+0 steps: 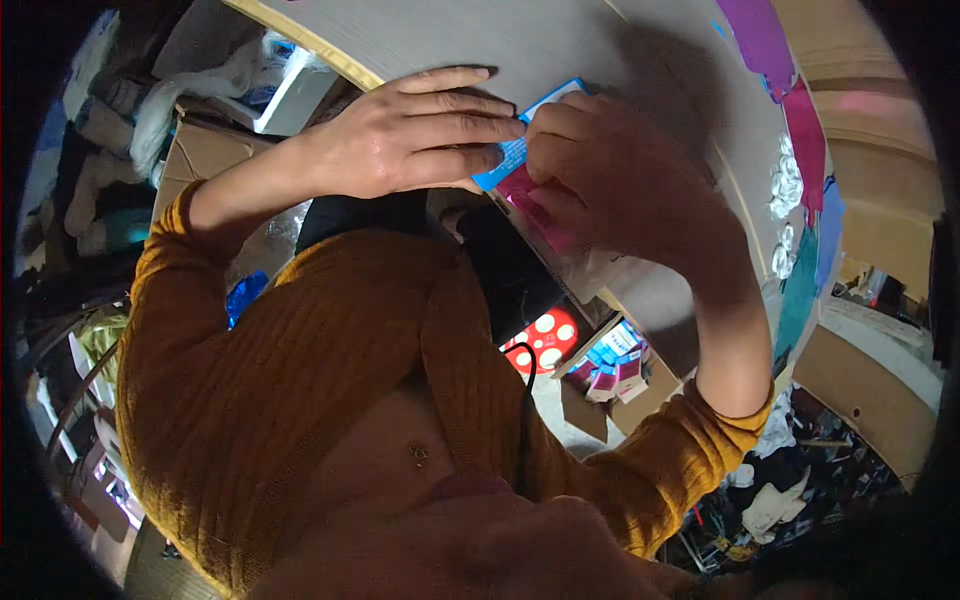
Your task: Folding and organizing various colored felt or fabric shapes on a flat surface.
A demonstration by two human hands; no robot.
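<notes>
Head view, left hand (420, 135): palm down, fingers stretched out and slightly spread, their tips at the left side of the blue card; the thumb is mostly hidden.
Right hand (590, 160): fingers curled narrowly against the card's right side; whether they pinch it, I cannot tell.
Blue card (514, 158): tilted between the two hands, by the near edge of the grey table (560, 45).
Magenta piece (535, 205): just beside the card's lower end, partly under the right hand.
Carton (655, 392): open below the table, holding blue and magenta packets (615, 365).
Dotted item (548, 338): red with white spots, left of the carton.
Table's right side: purple material (757, 45) and shiny clear pieces (786, 180).
</notes>
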